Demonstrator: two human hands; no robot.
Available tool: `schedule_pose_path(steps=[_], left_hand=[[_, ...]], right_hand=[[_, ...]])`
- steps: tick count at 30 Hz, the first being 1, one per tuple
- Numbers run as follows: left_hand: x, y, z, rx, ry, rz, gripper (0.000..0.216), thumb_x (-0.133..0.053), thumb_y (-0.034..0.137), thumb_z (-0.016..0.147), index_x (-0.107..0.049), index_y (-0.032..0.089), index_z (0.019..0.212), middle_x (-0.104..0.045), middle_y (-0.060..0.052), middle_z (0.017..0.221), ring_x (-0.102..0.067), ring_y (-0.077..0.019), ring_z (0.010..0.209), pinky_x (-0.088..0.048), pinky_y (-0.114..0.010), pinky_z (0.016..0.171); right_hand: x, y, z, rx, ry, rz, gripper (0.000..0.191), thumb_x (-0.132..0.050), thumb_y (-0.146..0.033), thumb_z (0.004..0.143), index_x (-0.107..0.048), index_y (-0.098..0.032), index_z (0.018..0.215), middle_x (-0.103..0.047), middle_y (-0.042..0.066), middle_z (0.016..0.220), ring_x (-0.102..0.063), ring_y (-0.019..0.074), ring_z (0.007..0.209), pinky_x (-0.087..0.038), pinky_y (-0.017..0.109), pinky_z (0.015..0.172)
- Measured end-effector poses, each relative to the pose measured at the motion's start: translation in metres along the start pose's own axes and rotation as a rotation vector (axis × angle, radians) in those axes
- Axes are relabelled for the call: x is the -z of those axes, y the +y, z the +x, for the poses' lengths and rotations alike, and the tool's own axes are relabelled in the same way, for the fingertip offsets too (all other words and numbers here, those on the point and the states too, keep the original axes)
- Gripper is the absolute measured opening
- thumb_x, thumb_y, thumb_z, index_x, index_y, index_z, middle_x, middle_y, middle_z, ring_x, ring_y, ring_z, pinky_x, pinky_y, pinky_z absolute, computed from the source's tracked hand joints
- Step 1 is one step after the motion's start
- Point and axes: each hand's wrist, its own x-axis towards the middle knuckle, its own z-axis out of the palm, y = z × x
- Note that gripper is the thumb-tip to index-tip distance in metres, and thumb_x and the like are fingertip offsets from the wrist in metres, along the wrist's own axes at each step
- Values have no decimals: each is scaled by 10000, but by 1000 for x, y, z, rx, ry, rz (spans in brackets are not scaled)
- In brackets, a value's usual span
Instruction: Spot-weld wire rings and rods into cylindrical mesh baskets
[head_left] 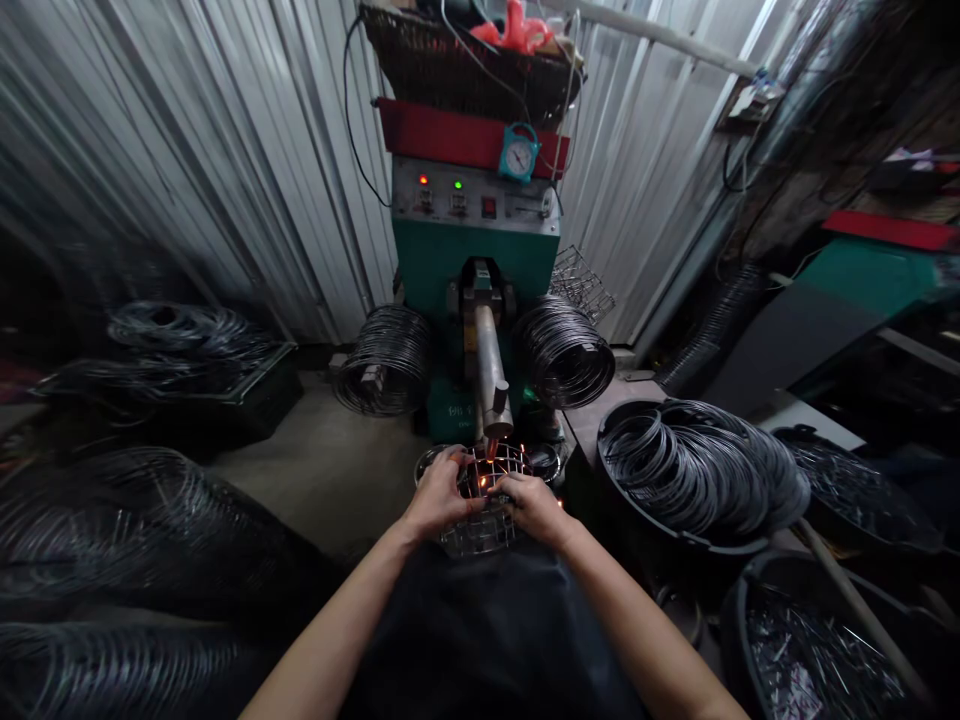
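Note:
A round wire basket frame (480, 530) rests on my lap under the metal arm (491, 375) of a green spot-welding machine (474, 262). Orange sparks glow where the arm's tip meets the wire. My left hand (437, 492) grips the left side of the frame, fingers curled over its wires. My right hand (529, 503) holds the right side in the same way. Both hands sit just below the welding tip.
Coils of wire rings hang on both sides of the machine, left (384, 358) and right (566, 352). A black tub of wire rings (694, 470) stands at my right, more tubs (817, 650) behind it. Piles of wire hoops (127, 530) lie on the left. Corrugated metal wall behind.

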Motion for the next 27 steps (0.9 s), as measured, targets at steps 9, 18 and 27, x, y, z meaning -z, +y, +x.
schedule_pose_path(steps=[9, 18, 27], left_hand=[[0, -6, 17, 23, 58, 20, 564, -749, 349, 541, -569, 178, 1047, -516, -111, 1238, -504, -285, 1161, -427, -411, 972], [1, -5, 23, 13, 62, 20, 611, -776, 326, 507, -576, 173, 1063, -507, -119, 1272, -480, -302, 1187, -403, -430, 999], [5, -12, 46, 75, 76, -21, 636, -769, 354, 514, -543, 171, 1080, -547, -125, 1200, -531, -298, 1119, -428, -414, 955]], right_hand=[[-3, 6, 15, -64, 16, -49, 295, -560, -39, 755, -652, -200, 984, -671, 61, 1000, -638, 178, 932, -493, 254, 805], [1, 23, -6, -192, 275, 61, 116, -553, -162, 821, -650, -193, 876, -651, 56, 882, -631, 172, 822, -492, 271, 750], [6, 27, 24, -239, 251, 5, 107, -543, -172, 816, -640, -205, 848, -643, 53, 883, -613, 173, 794, -461, 264, 713]])
